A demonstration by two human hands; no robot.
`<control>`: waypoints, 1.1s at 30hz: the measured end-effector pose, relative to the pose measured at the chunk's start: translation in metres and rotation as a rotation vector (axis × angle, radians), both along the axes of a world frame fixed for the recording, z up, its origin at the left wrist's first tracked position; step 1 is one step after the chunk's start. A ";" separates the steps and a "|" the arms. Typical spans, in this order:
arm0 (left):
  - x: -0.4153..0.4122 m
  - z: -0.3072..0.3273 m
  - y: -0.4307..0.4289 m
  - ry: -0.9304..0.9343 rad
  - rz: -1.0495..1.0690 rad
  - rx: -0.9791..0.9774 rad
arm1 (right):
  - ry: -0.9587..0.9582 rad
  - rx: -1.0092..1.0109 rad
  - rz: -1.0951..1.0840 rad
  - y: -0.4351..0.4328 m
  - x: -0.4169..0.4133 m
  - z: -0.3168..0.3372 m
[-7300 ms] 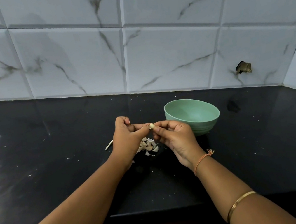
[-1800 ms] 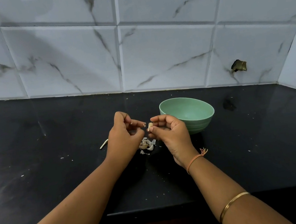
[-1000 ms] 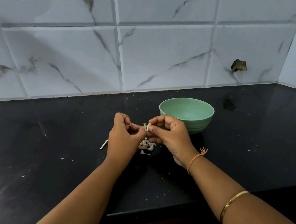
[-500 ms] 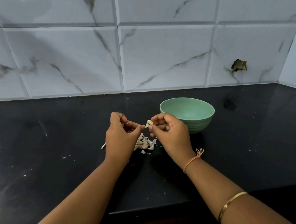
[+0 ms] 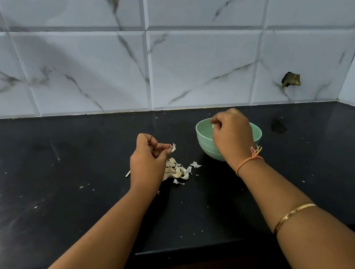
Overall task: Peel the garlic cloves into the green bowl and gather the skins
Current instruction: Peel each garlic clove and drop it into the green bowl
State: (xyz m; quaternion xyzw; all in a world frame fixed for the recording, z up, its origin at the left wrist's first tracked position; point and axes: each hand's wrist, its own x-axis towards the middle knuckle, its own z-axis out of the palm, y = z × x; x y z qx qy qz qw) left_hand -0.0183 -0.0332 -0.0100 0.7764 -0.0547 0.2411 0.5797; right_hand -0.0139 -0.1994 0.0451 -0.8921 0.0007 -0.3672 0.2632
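A green bowl [image 5: 206, 146] stands on the black counter [image 5: 65, 198] right of centre. My right hand [image 5: 232, 135] hovers over the bowl's mouth, fingers curled, with a pale peeled garlic clove [image 5: 213, 126] showing at the fingertips. My left hand [image 5: 148, 160] is left of the bowl and pinches a scrap of garlic skin [image 5: 173, 147] between thumb and fingers. Below that hand, a small heap of garlic skins and cloves [image 5: 176, 171] lies on the counter. The bowl's inside is mostly hidden by my right hand.
A thin pale stalk piece [image 5: 128, 173] lies left of my left hand. Tiny white flakes dot the counter. A marble-patterned tiled wall [image 5: 159, 55] rises behind, with a broken hole [image 5: 290, 79] at the right. The counter's front edge runs below my forearms.
My hands have parted. The right hand moved right and up over the bowl with the clove, while the left hand stays above the heap with a torn-off skin.
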 end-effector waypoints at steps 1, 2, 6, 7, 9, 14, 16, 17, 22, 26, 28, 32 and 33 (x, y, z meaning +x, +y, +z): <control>0.000 0.001 0.000 0.000 0.003 -0.008 | 0.078 -0.028 -0.024 -0.002 0.001 0.000; -0.001 0.001 0.000 -0.002 0.003 -0.018 | 0.134 -0.057 -0.042 -0.004 0.002 -0.002; -0.003 0.002 0.000 -0.012 -0.013 -0.046 | -0.021 -0.150 -0.010 0.001 -0.001 -0.008; -0.004 0.002 0.000 -0.012 -0.011 -0.044 | -0.119 -0.168 0.061 0.006 -0.004 -0.008; -0.004 0.003 0.000 -0.012 -0.003 -0.044 | -0.249 -0.232 0.182 0.016 -0.012 -0.010; -0.005 0.003 0.000 -0.009 0.019 -0.013 | 0.036 -0.340 0.316 0.032 -0.027 -0.039; -0.005 0.003 0.001 0.002 0.026 0.004 | 0.108 -0.359 0.317 0.034 -0.031 -0.051; -0.005 0.003 0.000 0.007 0.027 0.009 | 0.128 -0.349 0.314 0.034 -0.032 -0.054; -0.006 0.004 0.000 0.019 0.024 0.023 | 0.188 -0.351 0.322 0.036 -0.034 -0.059; -0.007 0.004 0.000 0.022 0.025 0.028 | 0.207 -0.331 0.316 0.037 -0.033 -0.061; -0.007 0.005 0.000 0.023 0.026 0.023 | 0.200 -0.322 0.306 0.037 -0.033 -0.061; -0.007 0.004 0.000 0.025 0.022 0.024 | 0.199 -0.288 0.288 0.037 -0.033 -0.062; -0.007 0.005 0.000 0.026 0.022 0.026 | 0.199 -0.285 0.281 0.036 -0.033 -0.062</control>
